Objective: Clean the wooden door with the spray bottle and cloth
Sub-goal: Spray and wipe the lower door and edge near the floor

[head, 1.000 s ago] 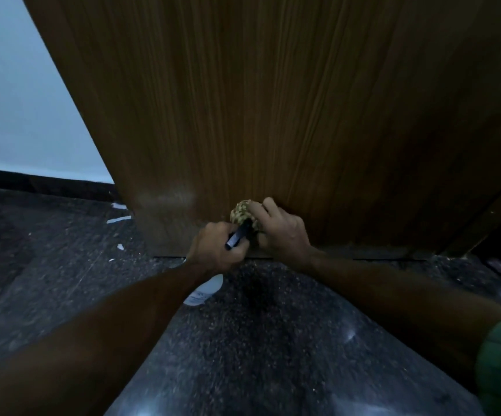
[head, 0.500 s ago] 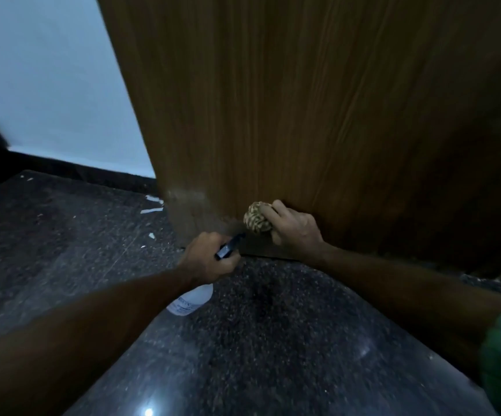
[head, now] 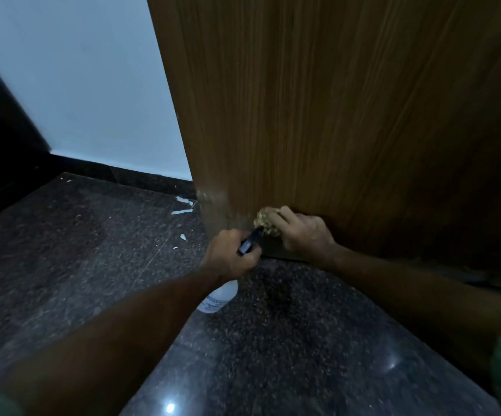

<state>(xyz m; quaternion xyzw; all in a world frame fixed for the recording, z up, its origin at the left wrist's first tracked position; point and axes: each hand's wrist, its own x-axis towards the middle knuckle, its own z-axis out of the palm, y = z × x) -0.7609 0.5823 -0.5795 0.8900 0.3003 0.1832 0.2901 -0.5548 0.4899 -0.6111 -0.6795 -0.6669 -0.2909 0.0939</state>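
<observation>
Nearest the camera, two bare forearms reach forward over a polished, speckled dark stone floor (head: 303, 340) that mirrors a point of light. Left hand (head: 229, 256) is curled round the neck of a spray bottle (head: 219, 298), whose translucent white body hangs below the wrist while its black nozzle points up toward the door's base, apparently kept ready for wetting the spot being wiped. Just beyond, the right hand (head: 301, 232) clasps a bunched, mottled tan cloth (head: 265, 222) and presses it against the lowest part of the wooden door (head: 333, 115), near its free edge. Vertical grain runs down the brown veneer; a pale scuffed patch (head: 211, 196) marks the corner. White flakes (head: 183, 207) litter the floor beside it. Behind stand a black skirting (head: 117, 172) and a pale wall (head: 87, 79).
</observation>
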